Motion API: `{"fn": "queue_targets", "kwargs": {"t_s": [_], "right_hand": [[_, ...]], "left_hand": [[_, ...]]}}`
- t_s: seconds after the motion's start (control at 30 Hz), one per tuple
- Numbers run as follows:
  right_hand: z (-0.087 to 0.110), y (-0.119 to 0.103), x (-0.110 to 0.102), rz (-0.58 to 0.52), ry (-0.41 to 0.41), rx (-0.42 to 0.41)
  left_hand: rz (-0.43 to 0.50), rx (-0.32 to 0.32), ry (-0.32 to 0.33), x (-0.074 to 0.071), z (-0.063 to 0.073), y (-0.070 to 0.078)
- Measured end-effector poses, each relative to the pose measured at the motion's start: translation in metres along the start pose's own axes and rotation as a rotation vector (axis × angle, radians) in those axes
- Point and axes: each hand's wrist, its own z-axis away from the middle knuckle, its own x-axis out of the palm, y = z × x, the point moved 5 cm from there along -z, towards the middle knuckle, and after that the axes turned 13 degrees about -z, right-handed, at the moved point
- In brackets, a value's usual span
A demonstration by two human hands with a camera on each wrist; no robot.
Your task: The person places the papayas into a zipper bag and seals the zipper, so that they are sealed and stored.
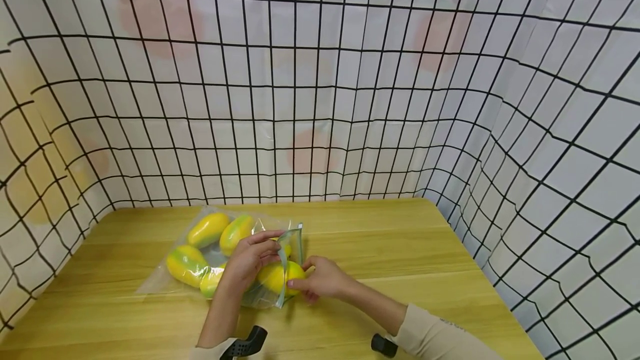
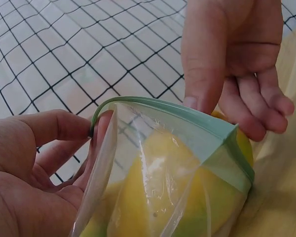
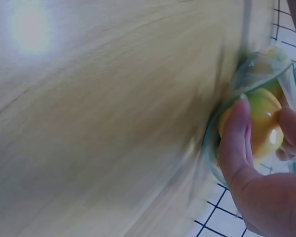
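Observation:
A clear zip bag (image 1: 212, 251) with a green zip edge lies on the table, its mouth toward the right. Several yellow-green mangoes (image 1: 207, 229) are inside it. My left hand (image 1: 252, 257) pinches the bag's rim between thumb and fingers, as the left wrist view shows, and the mouth gapes. At that mouth, my right hand (image 1: 325, 278) holds another mango (image 3: 266, 116) by its near end, with thumb and fingers on either side. Most of this mango sits within the bag. In the left wrist view the bag's green edge (image 2: 187, 116) partly covers it.
The wooden table (image 1: 400, 254) extends to the right of the bag. White sheeting with a black grid (image 1: 320, 99) walls the back and both sides. Dark wrist camera mounts (image 1: 245, 343) show at the bottom of the head view.

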Motion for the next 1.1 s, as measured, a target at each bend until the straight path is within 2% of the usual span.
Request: {"fn": "queue_targets", "kwargs": {"t_s": [0.13, 0.23, 0.73, 0.87, 1.1], "right_hand": [[-0.001, -0.002, 0.002, -0.129, -0.055, 0.044], [-0.002, -0.005, 0.003, -0.184, -0.084, 0.055], [-0.012, -0.007, 0.009, -0.215, -0.051, -0.003], [-0.016, -0.007, 0.012, -0.230, -0.037, -0.021], [-0.019, -0.009, 0.016, -0.276, -0.033, -0.024]], "left_hand": [[-0.005, 0.010, -0.012, 0.000, 0.000, 0.001], [0.000, 0.002, -0.019, 0.000, 0.001, 0.002], [-0.010, -0.014, -0.041, 0.000, 0.002, 0.004], [0.004, -0.017, -0.031, 0.000, 0.001, 0.004], [0.021, -0.007, -0.052, 0.001, 0.001, 0.004]]}}
